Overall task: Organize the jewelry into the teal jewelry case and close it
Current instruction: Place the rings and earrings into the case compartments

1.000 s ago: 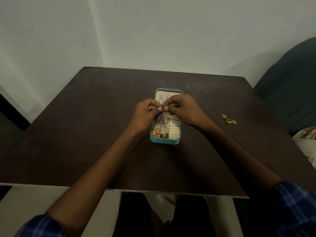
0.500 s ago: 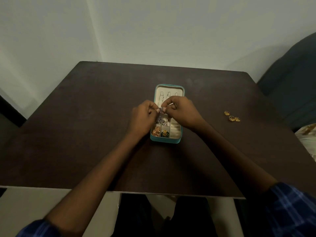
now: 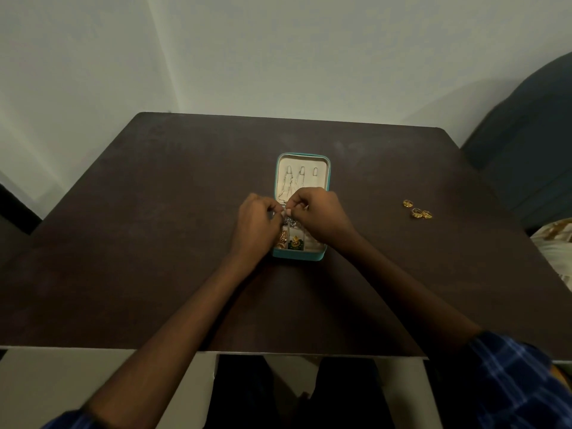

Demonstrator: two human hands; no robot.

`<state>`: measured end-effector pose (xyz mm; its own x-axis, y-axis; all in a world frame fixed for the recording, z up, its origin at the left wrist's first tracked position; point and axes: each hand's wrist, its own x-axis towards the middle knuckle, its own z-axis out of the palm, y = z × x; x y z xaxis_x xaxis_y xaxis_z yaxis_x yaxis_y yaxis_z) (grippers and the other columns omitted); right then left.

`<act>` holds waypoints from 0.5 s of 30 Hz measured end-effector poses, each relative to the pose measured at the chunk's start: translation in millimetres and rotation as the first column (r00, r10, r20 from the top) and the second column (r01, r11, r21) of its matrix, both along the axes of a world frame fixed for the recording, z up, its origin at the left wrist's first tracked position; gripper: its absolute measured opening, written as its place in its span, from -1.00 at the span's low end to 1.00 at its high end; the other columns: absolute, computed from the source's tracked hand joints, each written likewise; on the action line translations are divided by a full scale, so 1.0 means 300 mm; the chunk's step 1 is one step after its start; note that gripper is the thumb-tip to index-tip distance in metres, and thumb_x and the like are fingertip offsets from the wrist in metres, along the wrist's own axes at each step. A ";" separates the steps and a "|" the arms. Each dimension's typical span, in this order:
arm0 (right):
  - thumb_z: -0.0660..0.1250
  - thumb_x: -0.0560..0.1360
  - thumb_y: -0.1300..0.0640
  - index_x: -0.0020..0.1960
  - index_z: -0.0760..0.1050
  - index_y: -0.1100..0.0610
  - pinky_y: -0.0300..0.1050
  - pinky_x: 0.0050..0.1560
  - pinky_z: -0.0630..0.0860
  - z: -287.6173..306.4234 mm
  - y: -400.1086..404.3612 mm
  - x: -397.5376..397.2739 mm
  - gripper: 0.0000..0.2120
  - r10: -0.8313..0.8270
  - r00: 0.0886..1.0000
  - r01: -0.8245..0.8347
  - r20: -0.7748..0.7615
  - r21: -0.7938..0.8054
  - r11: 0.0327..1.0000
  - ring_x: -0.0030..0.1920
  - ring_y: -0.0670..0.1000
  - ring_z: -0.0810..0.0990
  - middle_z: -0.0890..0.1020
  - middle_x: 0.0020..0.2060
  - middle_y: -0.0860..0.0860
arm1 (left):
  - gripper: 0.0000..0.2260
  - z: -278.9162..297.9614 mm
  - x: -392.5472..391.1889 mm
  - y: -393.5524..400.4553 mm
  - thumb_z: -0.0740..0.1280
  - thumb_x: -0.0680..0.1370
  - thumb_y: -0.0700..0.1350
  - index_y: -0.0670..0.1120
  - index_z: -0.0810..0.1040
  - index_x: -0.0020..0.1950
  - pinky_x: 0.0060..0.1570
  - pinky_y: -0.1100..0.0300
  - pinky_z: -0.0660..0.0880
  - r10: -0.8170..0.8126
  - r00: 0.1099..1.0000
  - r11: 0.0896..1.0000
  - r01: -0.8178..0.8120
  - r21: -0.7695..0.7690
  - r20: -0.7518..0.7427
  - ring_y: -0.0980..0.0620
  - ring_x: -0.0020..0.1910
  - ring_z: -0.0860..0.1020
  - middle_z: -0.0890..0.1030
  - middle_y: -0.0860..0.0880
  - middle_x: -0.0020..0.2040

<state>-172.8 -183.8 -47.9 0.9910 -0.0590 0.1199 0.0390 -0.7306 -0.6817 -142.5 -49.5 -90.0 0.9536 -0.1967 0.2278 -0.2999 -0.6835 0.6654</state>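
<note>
The teal jewelry case [image 3: 299,257] lies open in the middle of the dark table, its cream lid [image 3: 322,170] flat behind it with thin chains hung on hooks. Both hands meet over the case's middle. My left hand [image 3: 255,226] and my right hand [image 3: 320,216] pinch a small silver piece of jewelry [image 3: 288,215] between their fingertips, just above the compartments. Gold earrings [image 3: 282,239] fill the near left compartment and a green-and-gold piece [image 3: 295,243] sits beside them. Three gold rings [image 3: 417,209] lie loose on the table to the right.
The dark brown table [image 3: 154,243] has its near edge at my lap and its far edge against a pale wall. A dark blue chair [image 3: 526,144] stands at the right, with a pale cloth [image 3: 554,243] by the table's right edge.
Both hands, still pinching the silver piece, have sunk slightly toward the case compartments. The view has tilted a little.
</note>
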 end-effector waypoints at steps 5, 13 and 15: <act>0.26 0.46 0.23 -0.19 0.57 0.07 -0.10 -0.20 0.53 -0.034 0.008 0.013 -0.86 -0.016 1.000 0.018 0.026 -0.053 0.998 -0.18 -0.06 0.58 0.65 -0.22 -0.04 | -0.92 -0.001 0.006 0.008 0.36 0.50 -0.09 -0.02 0.58 -0.20 -0.10 0.06 0.58 -0.009 1.000 1.000 0.009 0.007 -0.028 0.06 -0.10 0.56 0.61 -0.05 -0.10; 0.24 0.46 0.22 -0.18 0.59 0.11 -0.11 -0.23 0.50 -0.036 0.021 0.018 -0.84 -0.010 0.999 0.013 0.039 -0.081 0.997 -0.20 -0.05 0.55 0.65 -0.21 -0.01 | -0.93 0.034 -0.021 0.011 0.31 0.53 -0.17 -0.12 0.58 -0.07 -0.15 0.08 0.58 -0.009 1.000 0.999 0.009 -0.035 -0.002 0.06 -0.15 0.56 0.60 -0.06 -0.10; 0.25 0.47 0.21 -0.14 0.62 0.12 -0.09 -0.22 0.54 -0.038 0.025 0.019 -0.84 -0.011 0.999 0.015 0.053 -0.069 0.998 -0.18 -0.05 0.58 0.66 -0.19 0.01 | -0.92 0.042 -0.023 0.014 0.31 0.53 -0.16 -0.12 0.60 -0.07 -0.15 0.09 0.57 -0.019 1.000 0.999 0.020 -0.030 0.004 0.06 -0.15 0.56 0.62 -0.06 -0.09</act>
